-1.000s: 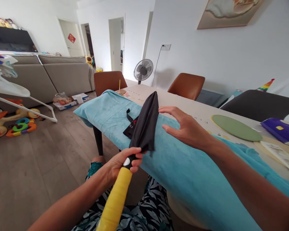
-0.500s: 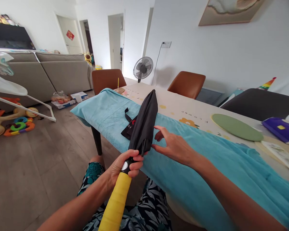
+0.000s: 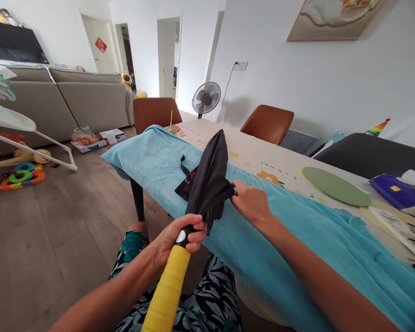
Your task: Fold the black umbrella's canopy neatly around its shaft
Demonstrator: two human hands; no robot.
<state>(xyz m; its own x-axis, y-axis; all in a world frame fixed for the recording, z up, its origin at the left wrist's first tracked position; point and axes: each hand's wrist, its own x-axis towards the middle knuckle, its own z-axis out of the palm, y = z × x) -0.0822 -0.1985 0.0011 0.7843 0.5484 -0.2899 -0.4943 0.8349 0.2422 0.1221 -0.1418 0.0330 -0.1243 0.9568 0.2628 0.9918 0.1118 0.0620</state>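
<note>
A folded black umbrella [image 3: 210,180] with a yellow handle [image 3: 168,288] lies across a turquoise towel [image 3: 290,249] on the table, tip pointing away from me. My left hand [image 3: 174,240] is closed round the top of the handle, beside a white button. My right hand [image 3: 251,203] pinches a fold of the black canopy on its right side and pulls it outward. The umbrella's strap [image 3: 186,182] with a red mark lies on the towel to the left.
A table [image 3: 276,163] with a flower-print cover holds a green round mat [image 3: 335,186], a purple box [image 3: 399,193] and papers at the right. Two brown chairs [image 3: 154,113] stand behind it, and a fan [image 3: 205,97]. A grey sofa [image 3: 72,103] and toys [image 3: 20,175] are at left.
My right hand came down from hovering open above the towel to the umbrella's canopy and closed on a fold of fabric. The left hand kept its hold on the handle.
</note>
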